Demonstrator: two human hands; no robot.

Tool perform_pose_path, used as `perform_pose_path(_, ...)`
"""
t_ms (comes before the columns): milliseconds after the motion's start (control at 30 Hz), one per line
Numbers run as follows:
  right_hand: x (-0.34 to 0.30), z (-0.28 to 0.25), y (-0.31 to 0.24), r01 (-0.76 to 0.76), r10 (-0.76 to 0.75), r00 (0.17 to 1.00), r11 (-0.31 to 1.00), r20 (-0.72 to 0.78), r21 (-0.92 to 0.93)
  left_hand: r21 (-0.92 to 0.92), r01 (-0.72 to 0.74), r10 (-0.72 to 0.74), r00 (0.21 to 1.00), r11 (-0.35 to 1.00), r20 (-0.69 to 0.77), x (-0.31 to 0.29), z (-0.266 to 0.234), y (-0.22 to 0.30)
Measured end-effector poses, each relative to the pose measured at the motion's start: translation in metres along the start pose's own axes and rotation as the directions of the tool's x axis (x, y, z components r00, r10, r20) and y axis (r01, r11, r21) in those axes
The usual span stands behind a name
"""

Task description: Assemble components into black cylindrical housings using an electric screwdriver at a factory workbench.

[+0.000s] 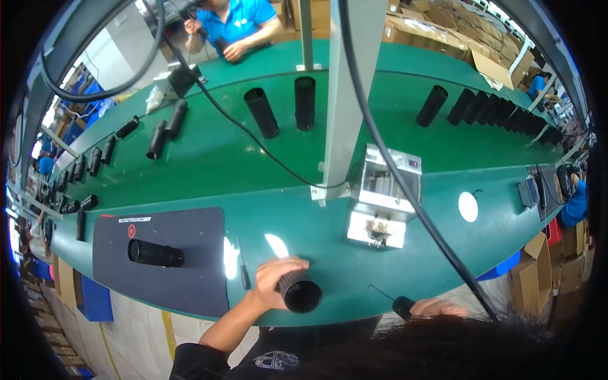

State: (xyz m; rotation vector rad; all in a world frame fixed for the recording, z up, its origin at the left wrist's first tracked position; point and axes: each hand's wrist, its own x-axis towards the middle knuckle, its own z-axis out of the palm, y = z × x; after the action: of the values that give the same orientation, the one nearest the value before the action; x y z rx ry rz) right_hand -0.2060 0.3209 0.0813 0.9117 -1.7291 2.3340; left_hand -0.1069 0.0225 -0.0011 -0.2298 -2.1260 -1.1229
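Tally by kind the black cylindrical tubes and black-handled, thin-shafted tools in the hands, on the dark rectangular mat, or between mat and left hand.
Black cylindrical tubes: 2 (mat, left hand)
Black-handled, thin-shafted tools: 2 (green bench, right hand)
Total: 4

Left hand: wrapped around black tube; hollow end exposed.
Right hand: black-handled driver gripped; thin shaft pointed left.
Dark mat: occupied by ribbed tube, laid sideways.
Screwdriver: laid between mat and left hand.
Metal machine: placed beyond, right of grasped tube.
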Motion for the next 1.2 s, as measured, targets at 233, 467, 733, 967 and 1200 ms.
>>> perform_pose_path(233, -0.032, -0.010, 0.037, 0.009, -0.048, 0.962, 0.989, -0.270, -0.147, 0.501, -0.088, 0.025, 0.991, 0.861, 0.132, 0.074, -0.035, -0.047)
perform_pose_path(467, -0.047, -0.020, 0.049, 0.018, -0.026, 0.969, 0.999, -0.244, -0.032, 0.928, 0.198, -0.692, 0.717, 0.317, 0.084, 0.112, -0.097, -0.164)
perform_pose_path(733, -0.064, -0.013, 0.042, 0.094, -0.101, 0.942, 0.995, -0.321, -0.037, 0.513, 0.676, -0.517, 0.736, 0.529, -0.437, 0.197, -0.108, -0.190)
perform_pose_path(967, -0.071, -0.013, 0.048, 0.098, -0.099, 0.935, 0.995, -0.341, -0.022, 0.291, 0.704, -0.477, 0.673, 0.648, -0.566, 0.199, -0.075, -0.275)
perform_pose_path(1200, -0.138, -0.078, 0.088, -0.019, 0.090, 0.839, 0.990, -0.536, 0.136, -0.286, 0.274, -0.394, 0.553, 0.918, -0.734, 0.211, -0.047, -0.248)
